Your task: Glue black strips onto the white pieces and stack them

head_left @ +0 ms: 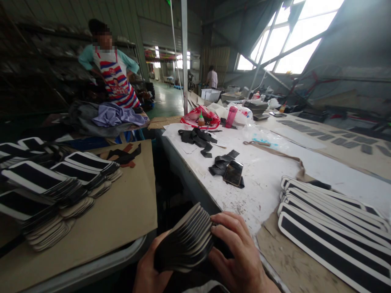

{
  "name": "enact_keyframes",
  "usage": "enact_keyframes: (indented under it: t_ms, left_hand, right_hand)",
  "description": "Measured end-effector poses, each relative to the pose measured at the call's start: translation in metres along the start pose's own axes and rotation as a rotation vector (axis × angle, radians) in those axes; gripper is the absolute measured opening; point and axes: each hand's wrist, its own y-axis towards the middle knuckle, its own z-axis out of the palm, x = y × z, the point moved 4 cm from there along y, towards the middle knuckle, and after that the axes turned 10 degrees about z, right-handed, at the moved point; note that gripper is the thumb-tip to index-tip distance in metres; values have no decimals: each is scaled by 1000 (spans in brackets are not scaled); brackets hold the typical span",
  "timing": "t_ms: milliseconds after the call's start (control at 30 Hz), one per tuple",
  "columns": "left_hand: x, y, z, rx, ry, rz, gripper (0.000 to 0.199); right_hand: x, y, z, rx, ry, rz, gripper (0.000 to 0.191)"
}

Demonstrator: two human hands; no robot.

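Note:
A thick stack of thin dark panels with pale edges (186, 240) is held low in front of me, slightly fanned. My left hand (151, 260) wraps round its left side, thumb and fingers closed on it. On the opposite side, my right hand (236, 248) grips the edge with bent fingers; its thumb is partly hidden. To the left, several piles of black panels with white borders (36, 177) rest on a brown board (131, 195). At the right lie fanned long black panels with white borders (330, 236).
Black strips (198, 138) and a phone (233, 173) lie on the white-covered table (256, 195). Behind them are a red bag (195, 118) and a pink bottle (231, 116). One person in a striped apron (117, 83) stands at the back left, another person (211, 77) farther off. A post (184, 57) rises beyond the table.

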Motion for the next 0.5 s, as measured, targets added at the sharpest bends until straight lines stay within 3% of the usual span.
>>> enact_keyframes:
  t_ms: [233,367,500]
  left_hand:
    - [1,-2,-1,20,-33,-69,42]
    - [0,-1,-2,-5,-31,-59,40]
    - [-2,1,-2,-7,-40,-68,39]
  right_hand:
    - [1,2,1,-15,44,16,29]
    - [1,1,-2,-32,67,82,39]
    - [0,-2,-1,56,-16,98,46]
